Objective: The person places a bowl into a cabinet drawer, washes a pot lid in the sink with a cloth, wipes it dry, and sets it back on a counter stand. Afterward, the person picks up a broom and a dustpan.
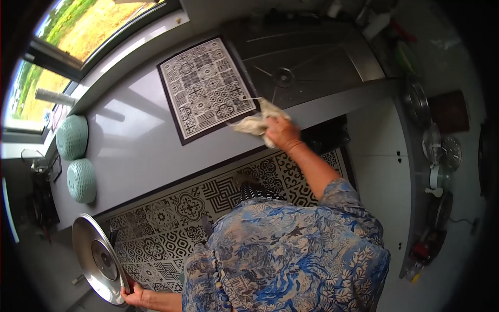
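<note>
My right hand [281, 131] is closed on a cream cloth [253, 125], which lies at the counter's front edge beside the lower right corner of a black-and-white patterned mat [208, 86]. Part of the cloth reaches toward the sink [306, 67]. At the lower left, my left hand [136, 296] grips the rim of a round metal lid [89, 255], held tilted off the counter's left end. The fingers behind the lid are partly hidden.
Two pale green woven baskets [81, 180] stand at the left end of the grey counter [135, 156], near the windows. A patterned rug [171, 218] covers the floor. Pans and other kitchen things line the right-hand counter [413, 208]. A metal pan [416, 104] is there.
</note>
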`<control>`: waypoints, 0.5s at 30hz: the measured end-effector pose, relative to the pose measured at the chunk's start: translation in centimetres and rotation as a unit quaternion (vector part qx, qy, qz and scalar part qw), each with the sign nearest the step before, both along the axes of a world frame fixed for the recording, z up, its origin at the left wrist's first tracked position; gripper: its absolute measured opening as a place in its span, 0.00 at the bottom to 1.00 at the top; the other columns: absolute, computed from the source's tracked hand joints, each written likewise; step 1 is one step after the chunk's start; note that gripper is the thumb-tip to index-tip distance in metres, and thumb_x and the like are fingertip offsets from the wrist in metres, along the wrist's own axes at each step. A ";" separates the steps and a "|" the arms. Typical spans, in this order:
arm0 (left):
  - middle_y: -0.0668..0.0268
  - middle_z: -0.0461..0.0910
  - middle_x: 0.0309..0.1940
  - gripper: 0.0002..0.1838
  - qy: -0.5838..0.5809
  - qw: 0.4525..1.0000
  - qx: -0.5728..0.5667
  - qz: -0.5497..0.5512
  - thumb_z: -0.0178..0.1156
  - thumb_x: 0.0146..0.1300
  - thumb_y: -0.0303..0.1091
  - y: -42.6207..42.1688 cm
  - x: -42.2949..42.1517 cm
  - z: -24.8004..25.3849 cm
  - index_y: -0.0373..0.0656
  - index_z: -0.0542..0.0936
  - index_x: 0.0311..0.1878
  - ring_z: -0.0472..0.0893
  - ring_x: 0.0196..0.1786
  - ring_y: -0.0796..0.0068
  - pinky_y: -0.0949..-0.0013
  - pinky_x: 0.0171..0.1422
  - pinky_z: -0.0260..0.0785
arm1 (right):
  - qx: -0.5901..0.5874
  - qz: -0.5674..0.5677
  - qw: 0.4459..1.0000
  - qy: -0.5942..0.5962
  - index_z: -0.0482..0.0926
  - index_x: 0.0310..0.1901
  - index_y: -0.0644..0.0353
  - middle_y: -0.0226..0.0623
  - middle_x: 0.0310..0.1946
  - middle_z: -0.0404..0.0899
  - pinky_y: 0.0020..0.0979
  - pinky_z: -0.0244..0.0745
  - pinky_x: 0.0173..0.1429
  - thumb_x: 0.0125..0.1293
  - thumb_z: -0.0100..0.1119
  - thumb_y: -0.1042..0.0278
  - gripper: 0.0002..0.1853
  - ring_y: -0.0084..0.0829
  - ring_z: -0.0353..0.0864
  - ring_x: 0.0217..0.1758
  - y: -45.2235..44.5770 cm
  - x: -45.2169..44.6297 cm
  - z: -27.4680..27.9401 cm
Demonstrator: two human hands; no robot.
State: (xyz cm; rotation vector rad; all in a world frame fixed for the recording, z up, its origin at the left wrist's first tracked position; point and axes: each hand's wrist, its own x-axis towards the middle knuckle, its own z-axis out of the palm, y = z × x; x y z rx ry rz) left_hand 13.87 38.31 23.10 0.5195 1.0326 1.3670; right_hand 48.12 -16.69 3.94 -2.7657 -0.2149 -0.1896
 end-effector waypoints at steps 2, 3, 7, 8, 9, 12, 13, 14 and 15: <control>0.44 0.70 0.46 0.23 -0.028 0.998 -0.011 -0.051 0.50 0.43 0.23 0.5 0.7 0.0 0.21 0.67 0.46 0.71 0.49 0.47 0.49 0.58 0.65 | -0.043 -0.079 0.996 0.029 0.73 0.41 0.46 0.37 0.36 0.73 0.41 0.74 0.38 0.51 0.55 0.57 0.15 0.42 0.76 0.37 -6.5 1.4 -0.1; 0.43 0.66 0.51 0.28 -0.058 0.993 -0.019 -0.103 0.49 0.43 0.22 0.4 1.0 0.2 0.21 0.63 0.51 0.67 0.54 0.45 0.48 0.62 0.61 | -0.092 -0.173 0.974 0.115 0.74 0.41 0.48 0.39 0.38 0.75 0.42 0.73 0.39 0.54 0.53 0.57 0.13 0.41 0.76 0.40 -9.3 2.5 0.9; 0.42 0.49 0.64 0.40 -0.143 0.968 -0.013 -0.207 0.45 0.40 0.18 -2.2 1.6 0.4 0.21 0.46 0.62 0.50 0.66 0.44 0.48 0.70 0.44 | 0.091 -0.376 0.909 0.155 0.76 0.39 0.58 0.44 0.29 0.79 0.39 0.73 0.40 0.56 0.50 0.49 0.19 0.41 0.79 0.36 -21.0 4.7 -3.0; 0.42 0.47 0.64 0.41 -0.146 0.966 -0.004 -0.214 0.44 0.40 0.18 -2.6 1.2 0.2 0.21 0.45 0.62 0.48 0.67 0.44 0.49 0.71 0.42 | 0.172 -0.359 0.900 0.178 0.76 0.39 0.60 0.45 0.28 0.79 0.38 0.73 0.40 0.56 0.50 0.48 0.21 0.40 0.80 0.35 -23.9 5.5 -5.8; 0.42 0.48 0.64 0.40 -0.198 0.943 -0.044 -0.263 0.44 0.40 0.17 -2.8 0.1 0.0 0.21 0.45 0.62 0.50 0.66 0.45 0.50 0.71 0.43 | 0.109 -0.324 0.919 0.197 0.76 0.39 0.60 0.47 0.30 0.78 0.39 0.72 0.42 0.56 0.50 0.48 0.21 0.41 0.79 0.37 -23.0 5.6 -5.0; 0.42 0.49 0.64 0.40 -0.195 0.953 -0.072 -0.222 0.44 0.40 0.18 -6.2 -1.2 0.4 0.21 0.45 0.62 0.50 0.66 0.45 0.51 0.71 0.43 | -0.035 -0.317 0.940 0.119 0.75 0.41 0.58 0.47 0.41 0.74 0.44 0.70 0.47 0.56 0.50 0.50 0.20 0.42 0.76 0.45 -15.9 4.3 -1.9; 0.41 0.49 0.63 0.39 -0.188 0.954 -0.064 -0.225 0.44 0.41 0.17 -6.4 -2.4 -0.2 0.21 0.46 0.61 0.51 0.65 0.42 0.46 0.70 0.45 | -0.002 -0.289 0.939 0.187 0.75 0.42 0.55 0.44 0.45 0.70 0.46 0.68 0.49 0.55 0.50 0.51 0.18 0.44 0.73 0.49 -14.0 3.7 1.0; 0.40 0.50 0.62 0.39 -0.160 0.952 -0.027 -0.260 0.45 0.41 0.17 -2.6 -5.3 -2.9 0.20 0.47 0.61 0.52 0.65 0.41 0.46 0.69 0.47 | 0.007 -0.245 0.956 0.160 0.75 0.42 0.53 0.42 0.44 0.71 0.45 0.69 0.48 0.54 0.51 0.52 0.18 0.44 0.74 0.47 -13.4 3.6 -0.1; 0.40 0.51 0.62 0.39 -0.147 0.958 -0.031 -0.243 0.45 0.40 0.18 -1.2 -6.3 -4.0 0.20 0.47 0.61 0.52 0.64 0.41 0.46 0.69 0.47 | 0.021 -0.212 0.967 0.143 0.75 0.42 0.53 0.42 0.44 0.71 0.45 0.70 0.47 0.54 0.51 0.53 0.17 0.45 0.74 0.47 -12.6 3.0 0.2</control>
